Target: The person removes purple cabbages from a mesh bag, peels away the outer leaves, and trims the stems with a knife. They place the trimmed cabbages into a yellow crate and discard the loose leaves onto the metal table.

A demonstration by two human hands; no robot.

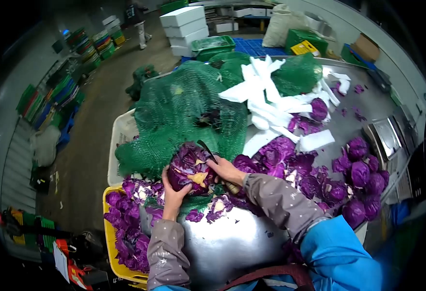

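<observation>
A large red cabbage (pixel 186 167) with a pale yellowish patch is held above the metal table (pixel 232 242). My left hand (pixel 175 191) is wrapped round its left and lower side. On the right, my right hand (pixel 226 170) grips a knife (pixel 232 187); its dark narrow blade points up and left past the cabbage, and the handle's end shows below the hand. The fingertips of my right hand are partly hidden against the cabbage. Behind it lies a green mesh sack (pixel 174 106). Cut purple leaves (pixel 217 207) are scattered just below the cabbage.
A yellow crate (pixel 110 242) of purple leaves stands at the left, with a white crate (pixel 118 140) beyond. White foam strips (pixel 261 97) lie behind. Whole cabbages (pixel 361 174) sit at the right near a metal scale (pixel 385 138). A person (pixel 137 22) stands far back.
</observation>
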